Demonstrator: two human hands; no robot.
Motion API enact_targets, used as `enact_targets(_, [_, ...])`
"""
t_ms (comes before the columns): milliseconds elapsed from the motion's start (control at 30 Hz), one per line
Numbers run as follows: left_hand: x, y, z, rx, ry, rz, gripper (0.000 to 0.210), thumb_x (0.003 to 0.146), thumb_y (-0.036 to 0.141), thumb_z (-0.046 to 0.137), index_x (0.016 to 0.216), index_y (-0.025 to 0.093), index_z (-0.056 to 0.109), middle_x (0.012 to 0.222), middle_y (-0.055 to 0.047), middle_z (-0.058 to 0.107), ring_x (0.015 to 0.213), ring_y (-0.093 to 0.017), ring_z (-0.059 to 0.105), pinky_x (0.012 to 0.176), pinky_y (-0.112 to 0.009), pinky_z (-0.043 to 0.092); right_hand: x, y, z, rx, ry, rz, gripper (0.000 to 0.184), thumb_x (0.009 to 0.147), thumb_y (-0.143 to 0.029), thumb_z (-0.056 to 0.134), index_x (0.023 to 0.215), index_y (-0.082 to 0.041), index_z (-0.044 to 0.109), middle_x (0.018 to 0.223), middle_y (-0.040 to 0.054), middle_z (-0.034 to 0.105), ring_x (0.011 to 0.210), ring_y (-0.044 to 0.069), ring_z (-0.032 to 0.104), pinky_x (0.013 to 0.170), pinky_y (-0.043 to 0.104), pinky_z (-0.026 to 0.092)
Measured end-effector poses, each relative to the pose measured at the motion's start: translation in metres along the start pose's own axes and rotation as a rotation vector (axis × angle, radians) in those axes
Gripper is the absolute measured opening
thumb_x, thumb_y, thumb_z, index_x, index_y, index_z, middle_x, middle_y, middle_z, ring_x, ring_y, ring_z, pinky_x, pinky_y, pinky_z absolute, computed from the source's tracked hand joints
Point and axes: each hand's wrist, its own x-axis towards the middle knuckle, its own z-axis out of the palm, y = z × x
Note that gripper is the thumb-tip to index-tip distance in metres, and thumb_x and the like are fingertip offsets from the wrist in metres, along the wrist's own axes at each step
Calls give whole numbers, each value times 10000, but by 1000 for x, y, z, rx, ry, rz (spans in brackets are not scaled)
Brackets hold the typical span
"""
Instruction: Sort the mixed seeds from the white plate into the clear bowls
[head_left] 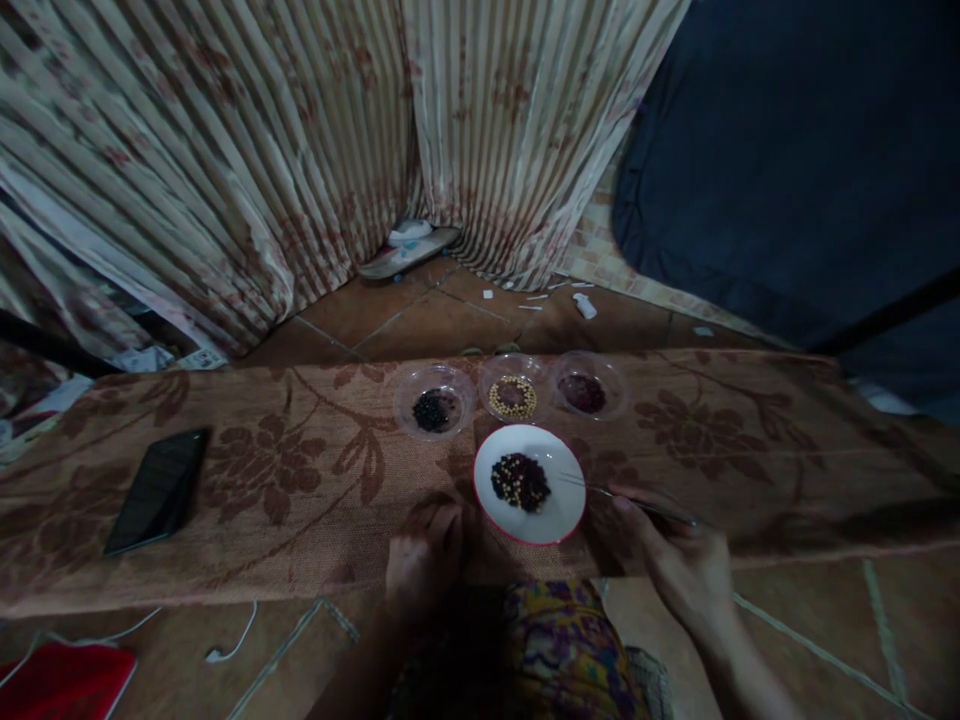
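Note:
My right hand [679, 550] grips a pair of metal tweezers [600, 489], whose tips reach over the right side of a white bowl [562, 510] with a red rim. Nothing can be made out between the tips. In the bowl lies a mixed heap of black, yellow and dark red beans [520, 483]. My left hand [426, 555] rests curled on the cloth, left of the bowl and apart from it. Behind the bowl stand three clear plastic bowls: one with black beans [431, 410], one with yellow beans [513, 398], one with dark red beans [583, 393].
A brown flowered cloth [285, 540] covers the low table. On its left lies a dark phone or tablet [157, 490]. Striped curtains [315, 130] hang behind, with a skateboard [409, 255] at their foot. White scraps [583, 305] litter the tiled floor.

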Motion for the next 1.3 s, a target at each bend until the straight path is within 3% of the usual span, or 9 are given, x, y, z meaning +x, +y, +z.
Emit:
enact_targets(133, [0,-1,1,10,15,16,161,967,221,487,905,220,635,839,-19,700,776,-153,642,697,-250,481,-11,2,-6,-32,-116,-45,210,850,-411,690,898,-227,780,980,75,758,918,240,717,732,318,583])
enact_targets(367, [0,0,0,42,9,0,188,972,233,476,897,222,648,826,-23,706,772,-155,645,690,-255,474,-15,5,6,-17,-226,-111,198,907,-378,636,947,-232,764,1028,81,735,978,233,695,802,333,571])
enact_targets(667, [0,0,0,54,-7,-16,170,968,231,488,910,229,647,814,-13,695,770,-154,630,689,-258,461,-15,17,12,-43,-224,-120,189,916,-375,629,959,-236,749,1024,76,723,992,227,679,844,351,547])
enact_targets(1300, [-1,0,0,32,-8,-4,148,961,216,498,904,223,634,851,-19,707,781,-155,638,701,-259,472,-13,16,15,-18,-189,-154,172,910,-347,638,950,-235,762,982,79,736,943,222,693,820,355,555])
